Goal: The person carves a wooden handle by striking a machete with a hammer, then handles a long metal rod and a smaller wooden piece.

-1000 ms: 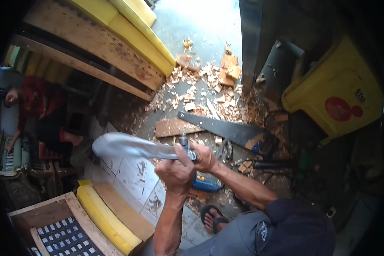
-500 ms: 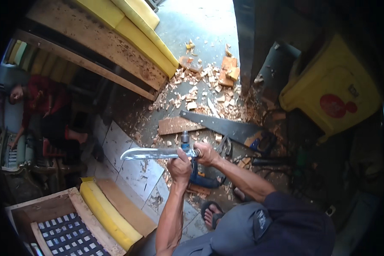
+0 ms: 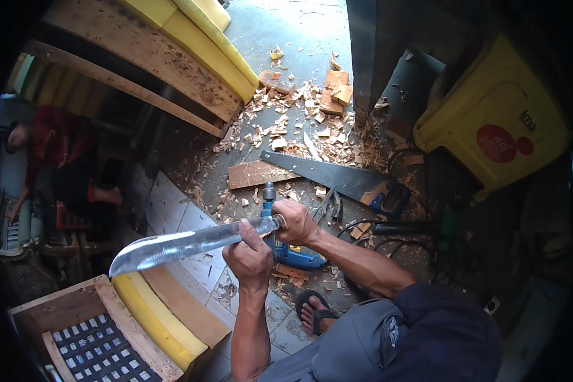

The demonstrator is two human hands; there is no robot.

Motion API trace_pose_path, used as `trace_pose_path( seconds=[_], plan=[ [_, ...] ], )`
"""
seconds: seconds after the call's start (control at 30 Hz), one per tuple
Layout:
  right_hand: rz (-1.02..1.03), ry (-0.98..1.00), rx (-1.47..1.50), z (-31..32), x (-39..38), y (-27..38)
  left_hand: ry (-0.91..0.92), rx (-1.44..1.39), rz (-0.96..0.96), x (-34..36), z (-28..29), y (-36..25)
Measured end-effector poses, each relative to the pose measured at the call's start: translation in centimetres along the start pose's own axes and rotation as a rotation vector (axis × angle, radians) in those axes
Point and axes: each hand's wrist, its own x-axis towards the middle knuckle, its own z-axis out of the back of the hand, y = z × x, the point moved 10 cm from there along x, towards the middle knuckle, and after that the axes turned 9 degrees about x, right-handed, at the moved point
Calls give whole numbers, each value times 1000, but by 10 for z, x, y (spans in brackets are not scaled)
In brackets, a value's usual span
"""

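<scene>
A machete [image 3: 178,246] with a broad, shiny blade is held across in front of me, its tip pointing left and slightly down. My right hand [image 3: 296,221] is closed around its handle, which is mostly hidden by the fingers. Near the blade's base my left hand [image 3: 248,258] grips the metal, thumb along the upper side. Below both hands a blue power drill [image 3: 302,259] lies on the floor, chuck facing away and partly covered by the blade and hands. Just beyond lies a handsaw [image 3: 325,175], its end resting over a flat wooden board [image 3: 251,175].
Wood chips [image 3: 283,130] and blocks [image 3: 334,89] litter the floor ahead. A yellow plastic chair [image 3: 484,121] lies at right. Wooden frames with yellow foam [image 3: 159,318] flank the left side. Another person [image 3: 60,143] is bent over at far left. Cables [image 3: 388,245] trail at right.
The machete has come closer and its tip has swung left and downward. Both hands stay on it, the left still at the blade's base. The view has shifted slightly.
</scene>
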Motion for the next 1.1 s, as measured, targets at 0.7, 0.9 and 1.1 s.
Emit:
trace_pose_path(
  seconds=[0.7, 0.9, 1.1],
  plan=[
    [-232, 193, 117, -13, -21, 48, 301, -170, 129, -10, -1, 10],
    [-267, 265, 227, -10, -18, 78, 467, -655, 118, -12, 11, 3],
    [-267, 349, 255, -22, -20, 90, 343, -884, 51, -12, 27, 12]
  ],
)
